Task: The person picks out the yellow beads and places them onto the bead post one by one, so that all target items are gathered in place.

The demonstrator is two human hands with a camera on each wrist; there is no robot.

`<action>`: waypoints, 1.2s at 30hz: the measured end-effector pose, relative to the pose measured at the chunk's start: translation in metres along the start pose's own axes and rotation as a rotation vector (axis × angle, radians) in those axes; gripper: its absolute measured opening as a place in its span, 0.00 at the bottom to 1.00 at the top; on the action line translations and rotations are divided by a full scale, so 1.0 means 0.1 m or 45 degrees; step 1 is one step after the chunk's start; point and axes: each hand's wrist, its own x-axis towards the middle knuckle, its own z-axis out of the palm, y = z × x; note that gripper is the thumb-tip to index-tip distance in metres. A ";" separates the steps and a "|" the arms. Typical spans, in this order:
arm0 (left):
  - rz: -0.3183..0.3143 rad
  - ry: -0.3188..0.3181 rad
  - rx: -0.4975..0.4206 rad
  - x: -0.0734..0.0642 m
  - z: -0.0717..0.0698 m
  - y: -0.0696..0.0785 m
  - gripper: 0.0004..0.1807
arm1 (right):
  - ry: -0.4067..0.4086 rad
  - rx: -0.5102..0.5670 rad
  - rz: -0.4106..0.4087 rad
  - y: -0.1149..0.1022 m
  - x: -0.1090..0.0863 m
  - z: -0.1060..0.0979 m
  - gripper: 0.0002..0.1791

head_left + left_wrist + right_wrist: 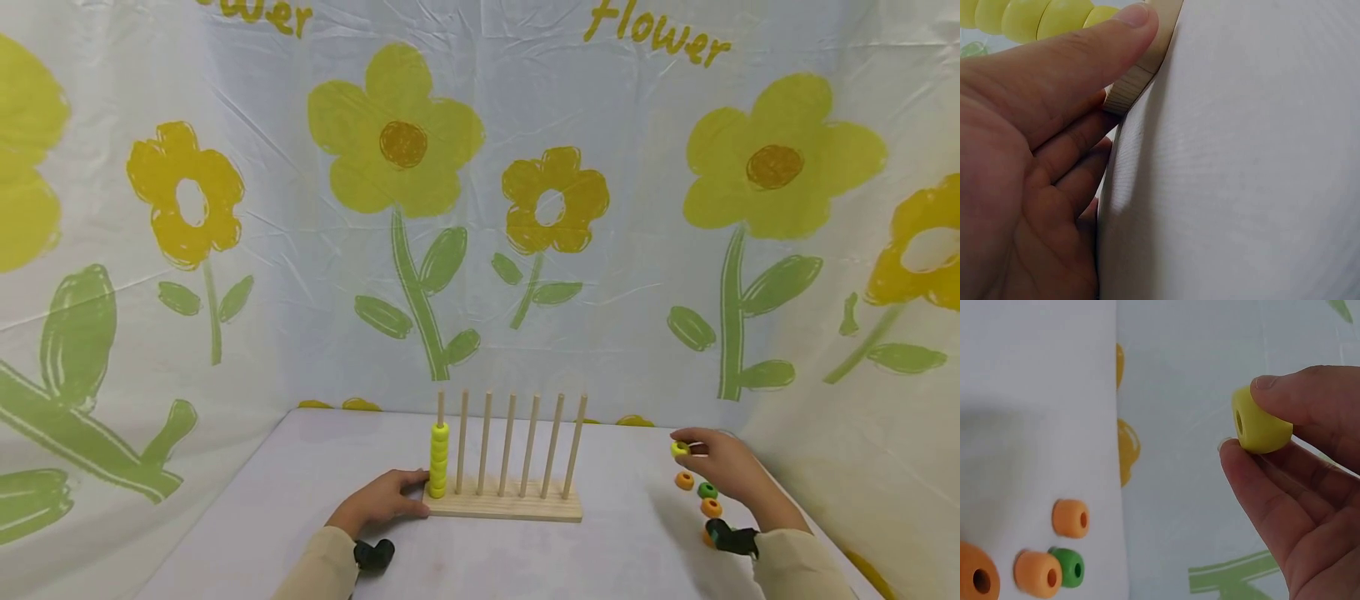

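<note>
A wooden peg rack [502,506] stands on the table, with several upright pegs in a row. Its leftmost peg carries a stack of yellow beads [438,460]; the other pegs are bare. My left hand [386,497] grips the left end of the base, thumb on one side and fingers on the other; the left wrist view shows the thumb against the wood [1132,87]. Over the table's right side, my right hand [726,467] pinches a single yellow bead [1259,425] between thumb and fingers, off the table. The bead's hole shows in the right wrist view.
Below the right hand lie loose beads: an orange bead [684,481], a green bead [707,490] and another orange bead [711,507]. One more orange bead [977,575] is partly hidden by the wrist camera in the head view. A flower-printed cloth [630,333] hangs behind the table.
</note>
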 end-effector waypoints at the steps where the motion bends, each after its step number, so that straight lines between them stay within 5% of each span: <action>1: 0.000 -0.001 -0.001 0.00 0.00 0.00 0.42 | 0.005 -0.001 -0.011 -0.03 0.00 0.00 0.23; 24: -0.025 -0.003 -0.005 0.01 0.00 0.00 0.42 | 0.014 0.064 -0.141 -0.59 0.09 -0.03 0.21; 36: -0.022 -0.009 -0.010 0.01 0.00 0.00 0.42 | 0.121 0.083 -0.260 -0.82 0.11 -0.02 0.20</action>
